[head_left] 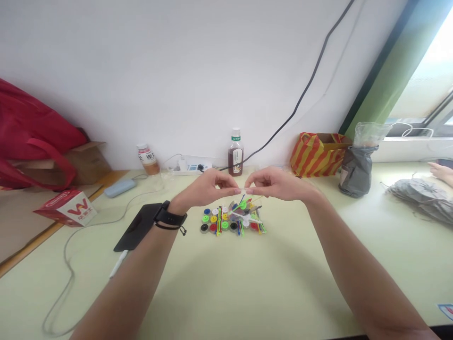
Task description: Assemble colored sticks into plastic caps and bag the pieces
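Fingertip to fingertip above the table, my left hand (214,186) and my right hand (278,184) are each closed in a pinch. Between them is something small, thin and pale that I cannot make out. Just below and beyond the fingers lie several small round pieces, such as a red disc (213,227) and a blue disc (207,211), set out in rows. Thin coloured plastic sticks (218,222) lie between the discs. To the right is a loose heap of mixed pieces (247,210), partly hidden by my right hand.
A dark bottle (235,156) and a power strip (193,166) stand by the wall. On the left are a black tablet (136,231), a red-and-white box (67,208) and a cable. To the right are a striped bag (314,156), a grey bag (357,172) and another person's hand (442,172).
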Available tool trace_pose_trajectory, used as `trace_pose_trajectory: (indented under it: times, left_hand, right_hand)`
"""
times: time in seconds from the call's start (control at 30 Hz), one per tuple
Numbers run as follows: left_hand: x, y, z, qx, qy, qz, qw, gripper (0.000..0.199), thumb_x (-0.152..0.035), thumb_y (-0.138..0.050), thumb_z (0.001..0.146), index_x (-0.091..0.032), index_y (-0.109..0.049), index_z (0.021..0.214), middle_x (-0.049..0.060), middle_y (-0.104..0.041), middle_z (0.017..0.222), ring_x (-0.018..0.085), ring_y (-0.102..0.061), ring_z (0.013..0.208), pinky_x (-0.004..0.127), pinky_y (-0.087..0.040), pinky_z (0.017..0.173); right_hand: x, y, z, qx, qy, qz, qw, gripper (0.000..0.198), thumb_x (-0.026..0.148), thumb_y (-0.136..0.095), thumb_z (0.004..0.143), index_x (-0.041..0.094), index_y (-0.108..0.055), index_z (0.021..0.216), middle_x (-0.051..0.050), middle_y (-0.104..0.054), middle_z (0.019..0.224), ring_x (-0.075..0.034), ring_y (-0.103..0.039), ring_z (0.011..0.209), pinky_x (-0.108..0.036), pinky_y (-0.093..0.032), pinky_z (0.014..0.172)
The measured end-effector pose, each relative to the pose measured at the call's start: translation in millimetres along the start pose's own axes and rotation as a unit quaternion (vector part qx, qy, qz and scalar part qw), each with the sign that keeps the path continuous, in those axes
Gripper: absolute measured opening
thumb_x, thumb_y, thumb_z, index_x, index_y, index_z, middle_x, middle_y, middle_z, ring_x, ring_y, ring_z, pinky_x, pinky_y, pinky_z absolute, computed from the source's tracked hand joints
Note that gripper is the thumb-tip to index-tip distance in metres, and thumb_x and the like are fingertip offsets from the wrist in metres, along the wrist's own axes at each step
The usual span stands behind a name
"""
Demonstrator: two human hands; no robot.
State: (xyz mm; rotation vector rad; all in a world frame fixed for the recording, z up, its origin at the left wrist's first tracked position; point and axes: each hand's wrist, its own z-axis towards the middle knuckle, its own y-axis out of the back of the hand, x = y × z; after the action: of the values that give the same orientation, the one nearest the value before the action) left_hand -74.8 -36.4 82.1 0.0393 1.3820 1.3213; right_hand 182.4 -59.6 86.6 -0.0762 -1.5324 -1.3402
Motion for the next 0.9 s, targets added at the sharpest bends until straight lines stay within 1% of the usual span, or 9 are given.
trace_pose_trajectory:
  times: [0.2, 0.3, 0.37, 0.5, 0.57, 0.63, 0.77, 0.83, 0.9]
  left_hand:
    - [0.4, 2.7, -0.7, 0.011, 0.007, -0.009, 1.000, 0.030, -0.048, -0.073, 0.087, -0.019, -0.080, 0.082, 0.004, -0.072, 0.070, 0.016, -0.060, 0.064, 0.027, -0.047, 0.058]
    - [-1.2, 2.6, -1.2, -0.005, 0.009, -0.013, 1.000, 0.031, -0.048, -0.074, 0.086, -0.019, -0.078, 0.081, 0.004, -0.072, 0.070, 0.015, -0.061, 0.064, 0.026, -0.047, 0.058]
    - [-1.9, 2.9, -1.7, -0.022, 0.010, -0.015, 1.000, 0.030, -0.048, -0.075, 0.086, -0.018, -0.077, 0.081, 0.004, -0.073, 0.073, 0.015, -0.062, 0.065, 0.026, -0.048, 0.059]
    - [3.0, 6.4, -2.8, -0.053, 0.013, 0.001, 0.999, 0.030, -0.048, -0.075, 0.086, -0.018, -0.077, 0.081, 0.006, -0.075, 0.078, 0.016, -0.064, 0.068, 0.026, -0.050, 0.061]
    - [8.6, 8.7, -3.0, -0.065, 0.016, 0.015, 0.998, 0.030, -0.048, -0.075, 0.086, -0.018, -0.076, 0.080, 0.006, -0.076, 0.078, 0.016, -0.065, 0.069, 0.026, -0.051, 0.062]
    - [14.5, 10.0, -3.0, -0.076, 0.022, 0.025, 0.997, 0.030, -0.048, -0.074, 0.086, -0.018, -0.076, 0.081, 0.005, -0.076, 0.078, 0.016, -0.066, 0.069, 0.026, -0.052, 0.062]
    - [23.8, 8.6, -2.3, -0.075, 0.040, 0.038, 0.996, 0.029, -0.048, -0.073, 0.087, -0.019, -0.076, 0.083, 0.005, -0.076, 0.077, 0.016, -0.066, 0.068, 0.025, -0.051, 0.061]
    - [27.7, 6.5, -1.8, -0.060, 0.044, 0.043, 0.996, 0.028, -0.047, -0.073, 0.087, -0.019, -0.076, 0.083, 0.005, -0.075, 0.076, 0.016, -0.066, 0.067, 0.024, -0.051, 0.060]
    - [31.6, 4.3, -1.6, -0.045, 0.045, 0.044, 0.997, 0.027, -0.046, -0.074, 0.086, -0.019, -0.077, 0.083, 0.005, -0.075, 0.075, 0.016, -0.065, 0.065, 0.024, -0.049, 0.058]
  right_hand:
    - [0.6, 3.3, -3.1, 0.004, 0.004, -0.015, 1.000, 0.036, 0.055, -0.065, 0.093, 0.021, -0.076, 0.089, 0.005, -0.046, 0.058, -0.011, -0.035, 0.053, -0.025, -0.028, 0.048]
    - [0.9, 5.7, -4.4, -0.007, 0.009, -0.020, 1.000, 0.038, 0.056, -0.064, 0.094, 0.021, -0.077, 0.089, 0.004, -0.047, 0.057, -0.011, -0.036, 0.052, -0.026, -0.028, 0.048]
    - [0.0, 9.8, -6.3, -0.030, 0.017, -0.032, 0.999, 0.038, 0.057, -0.065, 0.092, 0.021, -0.078, 0.089, 0.002, -0.055, 0.062, -0.012, -0.043, 0.056, -0.027, -0.033, 0.051]
    - [-9.6, 28.1, -17.7, -0.087, 0.027, -0.047, 0.995, 0.039, 0.058, -0.070, 0.088, 0.020, -0.079, 0.086, -0.006, -0.072, 0.085, -0.019, -0.062, 0.076, -0.030, -0.048, 0.066]
    - [-20.9, 41.4, -28.1, -0.105, -0.016, -0.056, 0.993, 0.040, 0.058, -0.069, 0.087, 0.020, -0.079, 0.086, -0.007, -0.074, 0.084, -0.021, -0.063, 0.075, -0.031, -0.049, 0.064]
    - [-36.1, 55.3, -40.5, -0.128, -0.093, -0.097, 0.983, 0.038, 0.056, -0.069, 0.087, 0.019, -0.080, 0.085, -0.007, -0.075, 0.080, -0.021, -0.064, 0.071, -0.032, -0.049, 0.061]
    - [-67.1, 76.9, -62.4, -0.187, -0.251, -0.237, 0.920, 0.019, 0.036, -0.071, 0.082, 0.019, -0.077, 0.073, -0.007, -0.077, 0.078, -0.023, -0.069, 0.073, -0.033, -0.051, 0.063]
    - [-77.5, 81.5, -67.8, -0.208, -0.288, -0.277, 0.893, 0.016, 0.033, -0.072, 0.079, 0.019, -0.076, 0.071, -0.008, -0.076, 0.078, -0.024, -0.069, 0.072, -0.033, -0.050, 0.063]
    - [-83.5, 81.5, -68.3, -0.179, -0.298, -0.285, 0.893, 0.021, 0.039, -0.075, 0.077, 0.019, -0.076, 0.071, -0.009, -0.076, 0.076, -0.024, -0.068, 0.070, -0.033, -0.048, 0.060]
